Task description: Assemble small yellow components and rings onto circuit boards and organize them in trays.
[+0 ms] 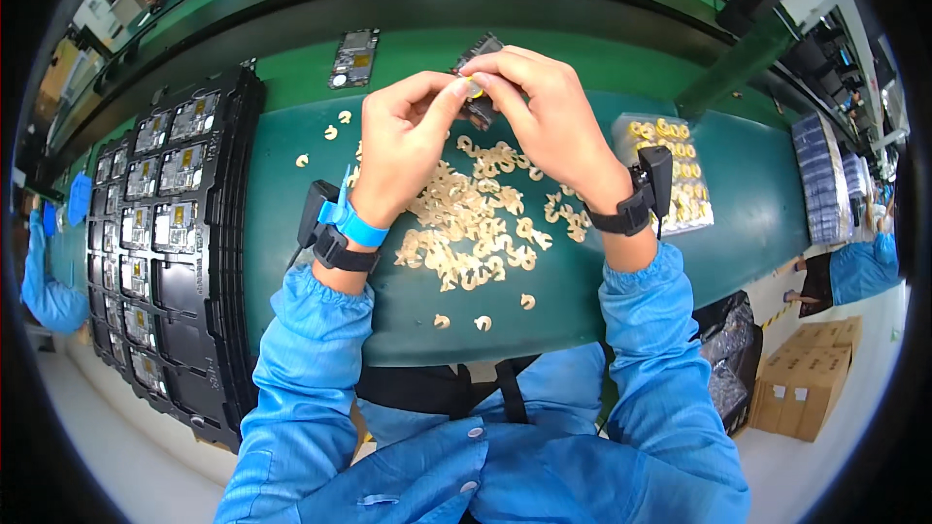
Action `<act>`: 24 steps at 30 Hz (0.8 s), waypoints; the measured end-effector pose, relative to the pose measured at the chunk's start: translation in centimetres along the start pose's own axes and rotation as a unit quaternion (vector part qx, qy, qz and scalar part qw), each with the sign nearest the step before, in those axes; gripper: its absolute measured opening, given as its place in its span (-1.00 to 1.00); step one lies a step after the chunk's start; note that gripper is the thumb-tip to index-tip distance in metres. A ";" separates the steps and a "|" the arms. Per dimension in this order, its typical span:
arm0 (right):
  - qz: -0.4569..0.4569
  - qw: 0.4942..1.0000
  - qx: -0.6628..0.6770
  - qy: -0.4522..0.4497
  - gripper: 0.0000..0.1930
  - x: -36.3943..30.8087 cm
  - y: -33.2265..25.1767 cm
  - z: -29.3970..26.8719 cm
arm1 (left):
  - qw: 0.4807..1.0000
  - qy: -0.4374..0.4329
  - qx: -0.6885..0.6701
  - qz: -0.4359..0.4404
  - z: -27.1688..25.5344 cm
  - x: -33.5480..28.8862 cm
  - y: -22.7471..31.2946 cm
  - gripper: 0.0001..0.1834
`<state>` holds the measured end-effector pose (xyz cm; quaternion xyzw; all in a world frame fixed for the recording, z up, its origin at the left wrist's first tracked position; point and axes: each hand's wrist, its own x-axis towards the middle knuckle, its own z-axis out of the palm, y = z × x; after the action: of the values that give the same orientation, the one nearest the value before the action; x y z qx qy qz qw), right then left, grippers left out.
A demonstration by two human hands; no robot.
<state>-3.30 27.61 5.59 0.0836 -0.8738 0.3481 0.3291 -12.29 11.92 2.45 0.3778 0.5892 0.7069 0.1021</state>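
Observation:
My left hand [406, 136] and my right hand [544, 109] meet above the far part of the green table mat [311, 204]. Their thumbs and forefingers close on a small round yellow-edged piece [475, 88]; fingers partly cover it. Just behind and below my fingertips lies a dark circuit-board assembly [478, 114], partly hidden by the hands. Between my forearms spreads a loose heap of cream C-shaped pieces [466, 223], with several strays around it. Right of my right wrist, a clear tray [701, 216] holds rows of round yellow pieces.
Stacked black trays [218, 262] with circuit assemblies stand at the left. Another assembly [354, 58] lies on the green ledge at the far side. Stacked clear plastic trays [823, 180] sit far right, above cardboard boxes [806, 378] on the floor. Co-workers in blue appear around the edges.

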 end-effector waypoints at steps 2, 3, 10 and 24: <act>0.023 0.999 0.034 0.007 -0.82 -0.3 0.1 0.2 | 1.000 -0.004 0.009 0.002 0.1 -0.1 0.2 -0.81; 0.047 0.997 0.059 0.016 -0.81 -0.7 0.1 0.3 | 1.000 0.000 -0.009 -0.003 0.2 -0.1 0.4 -0.83; 0.132 0.978 0.151 0.058 -0.84 -2.1 1.3 0.0 | 0.999 0.031 -0.004 -0.017 0.9 -0.3 -0.7 -0.81; 0.113 0.984 0.128 0.045 -0.91 -2.0 0.2 0.0 | 0.999 0.030 0.015 -0.013 1.2 -0.6 -0.9 -0.82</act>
<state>-1.79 27.65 4.19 0.0100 -0.8101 0.4953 0.3134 -11.33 12.73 1.35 0.3500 0.6075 0.7076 0.0877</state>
